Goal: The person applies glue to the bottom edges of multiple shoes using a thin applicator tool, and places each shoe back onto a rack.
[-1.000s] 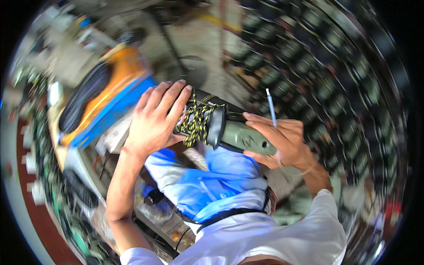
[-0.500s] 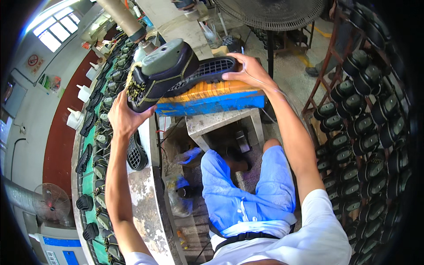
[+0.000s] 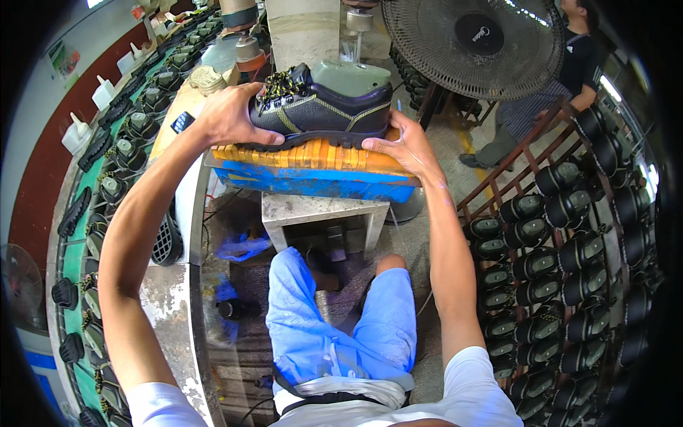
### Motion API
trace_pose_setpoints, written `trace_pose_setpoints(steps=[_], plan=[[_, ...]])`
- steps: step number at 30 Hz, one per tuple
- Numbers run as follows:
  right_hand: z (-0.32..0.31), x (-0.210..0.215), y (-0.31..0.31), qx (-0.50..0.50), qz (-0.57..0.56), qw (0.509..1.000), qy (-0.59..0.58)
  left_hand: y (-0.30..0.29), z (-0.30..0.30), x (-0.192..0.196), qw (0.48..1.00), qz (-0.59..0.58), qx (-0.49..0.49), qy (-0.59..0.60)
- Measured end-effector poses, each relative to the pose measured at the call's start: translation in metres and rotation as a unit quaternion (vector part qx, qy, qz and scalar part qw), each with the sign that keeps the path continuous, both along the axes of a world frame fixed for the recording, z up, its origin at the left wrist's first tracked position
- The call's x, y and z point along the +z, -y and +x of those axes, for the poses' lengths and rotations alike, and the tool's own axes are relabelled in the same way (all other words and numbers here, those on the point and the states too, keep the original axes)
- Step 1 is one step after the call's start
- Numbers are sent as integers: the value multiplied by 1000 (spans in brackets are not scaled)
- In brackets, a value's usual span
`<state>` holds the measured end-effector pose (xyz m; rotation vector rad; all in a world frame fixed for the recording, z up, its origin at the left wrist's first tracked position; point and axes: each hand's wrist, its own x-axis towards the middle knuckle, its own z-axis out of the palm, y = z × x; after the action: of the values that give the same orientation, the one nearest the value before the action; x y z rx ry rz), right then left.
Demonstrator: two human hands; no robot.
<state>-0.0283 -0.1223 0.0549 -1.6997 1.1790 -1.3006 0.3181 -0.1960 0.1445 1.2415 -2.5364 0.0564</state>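
Black shoe, toe left and heel right: rests sole-down along a bed of orange strips with a blue base. Carries a green last in its opening and black-and-yellow laces toward the toe.

White bottles, at far left: stand in a row beside a long green belt strewn with dark shoes and loose soles. Bench, next along: bears a dark sole and, farther up, a small black handset.

Left hand: clasps the toe end with the thumb low on the near side and the fingers round the front.

Gray stand: props the blue base from below.

Right hand: holds the heel end, with the thumb on the near side by the sole and the fingers behind.

Round black fan: faces upward, beyond the right hand. Co-worker in a dark top: stands just past the fan. Rack, at far right: holds rows of black shoes with green lasts.
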Motion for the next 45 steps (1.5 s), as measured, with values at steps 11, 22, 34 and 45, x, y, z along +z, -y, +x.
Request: trace_pose_setpoints(steps=[11, 22, 34, 45], plan=[[6, -20, 26, 54, 13, 998, 28, 24, 31, -15, 995, 39, -79, -49], [-2, -8, 12, 9, 38, 999, -13, 23, 74, -32, 856, 363, -150, -335], [-13, -12, 15, 5, 12, 999, -34, 37, 65, -8, 971, 203, -104, -70], [-6, -8, 16, 39, -21, 999, 25, 19, 70, -63, 855, 295, -128, -408]])
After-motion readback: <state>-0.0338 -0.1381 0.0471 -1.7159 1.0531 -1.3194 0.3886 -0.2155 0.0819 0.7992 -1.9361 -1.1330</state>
